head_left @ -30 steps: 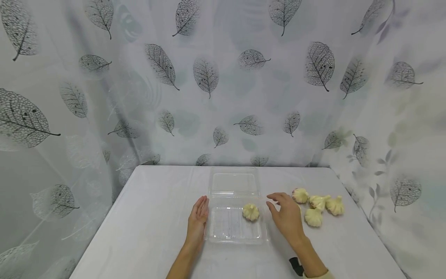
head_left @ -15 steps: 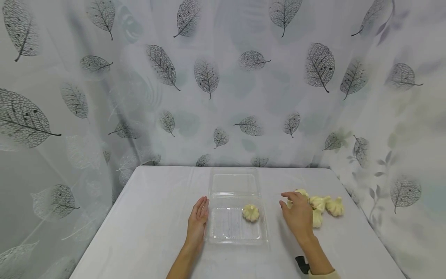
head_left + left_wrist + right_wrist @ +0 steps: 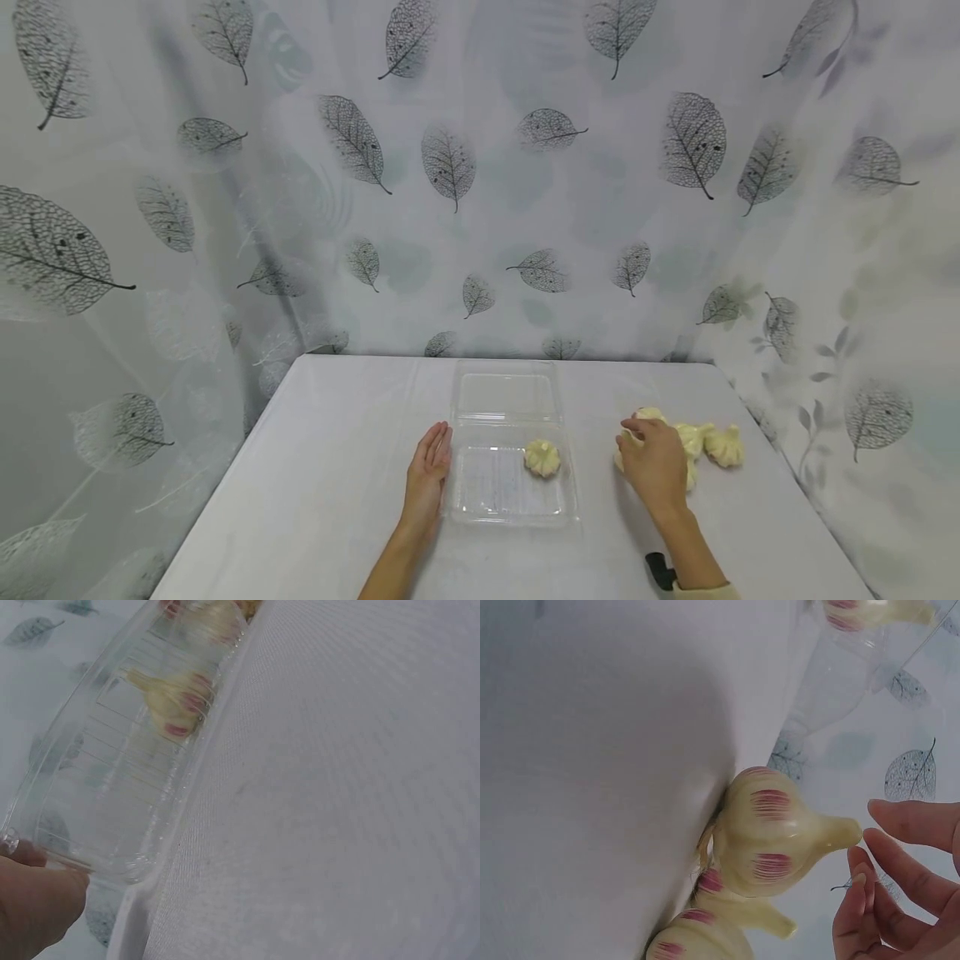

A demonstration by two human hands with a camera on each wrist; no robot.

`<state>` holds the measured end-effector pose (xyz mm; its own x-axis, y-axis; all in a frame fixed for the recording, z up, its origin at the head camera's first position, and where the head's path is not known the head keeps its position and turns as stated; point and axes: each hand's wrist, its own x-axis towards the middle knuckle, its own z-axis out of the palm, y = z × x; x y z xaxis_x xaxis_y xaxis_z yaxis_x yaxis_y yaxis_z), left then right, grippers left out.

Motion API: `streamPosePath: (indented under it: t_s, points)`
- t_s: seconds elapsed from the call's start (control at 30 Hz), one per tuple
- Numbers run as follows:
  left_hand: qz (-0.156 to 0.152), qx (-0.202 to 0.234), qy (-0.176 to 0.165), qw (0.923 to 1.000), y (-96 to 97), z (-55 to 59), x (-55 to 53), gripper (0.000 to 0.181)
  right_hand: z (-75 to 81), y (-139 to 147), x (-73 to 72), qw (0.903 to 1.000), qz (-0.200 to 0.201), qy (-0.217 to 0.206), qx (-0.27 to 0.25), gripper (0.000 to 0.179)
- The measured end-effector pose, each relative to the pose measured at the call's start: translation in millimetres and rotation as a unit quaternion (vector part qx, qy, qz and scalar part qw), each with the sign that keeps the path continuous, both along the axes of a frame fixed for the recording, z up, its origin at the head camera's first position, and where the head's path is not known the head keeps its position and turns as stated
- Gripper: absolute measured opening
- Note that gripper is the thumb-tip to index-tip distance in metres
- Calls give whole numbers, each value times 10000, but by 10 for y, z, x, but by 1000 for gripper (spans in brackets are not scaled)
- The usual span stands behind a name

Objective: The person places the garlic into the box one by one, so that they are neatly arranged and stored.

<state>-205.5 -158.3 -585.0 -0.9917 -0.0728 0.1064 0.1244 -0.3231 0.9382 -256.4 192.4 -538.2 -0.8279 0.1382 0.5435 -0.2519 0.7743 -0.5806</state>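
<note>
White desk (image 3: pixel 330 475) comes nearest. On it, the left hand (image 3: pixel 427 471), fingers straight, rests against the left side of the clear box (image 3: pixel 487 487), one garlic (image 3: pixel 542 458) inside at its right. Right hand (image 3: pixel 658 467): thumb and fingertips parted at another bulb's (image 3: pixel 769 829) stem tip, contact unclear; more bulbs (image 3: pixel 724 447) alongside. Folded-back lid (image 3: pixel 504 393), then leaf-print curtain (image 3: pixel 487 167), behind.

a leaf-printed curtain (image 3: pixel 495 225) hangs behind the white table (image 3: pixel 337 458).

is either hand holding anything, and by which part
Nothing seems gripped: the right hand is close to the stem of a garlic; the left hand lies against the plastic box.
</note>
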Motion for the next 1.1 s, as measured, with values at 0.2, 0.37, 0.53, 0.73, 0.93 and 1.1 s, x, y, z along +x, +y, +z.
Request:
streamPosePath:
  t_s: [0.2,0.37,0.53,0.73,0.93,1.1]
  points:
    - [8,66,-37,10000,3,3,-8,59,-6,39,4,9990,-37,-404,-177,20]
    - [-10,109,-37,9999,-1,3,-9,59,-15,54,4,9991,-59,-380,-168,19]
    - [-15,91,-66,9999,-1,6,-9,59,-23,70,17,9989,-27,-454,-110,17]
    - [0,78,-45,10000,10,23,-5,59,-31,94,15,9988,0,-471,-117,15]
    - [20,48,-27,10000,4,4,-8,59,-41,106,7,9991,-33,-414,-88,15]
    - [4,96,-33,9999,3,4,-11,60,-15,102,6,9993,-110,-355,-103,15]
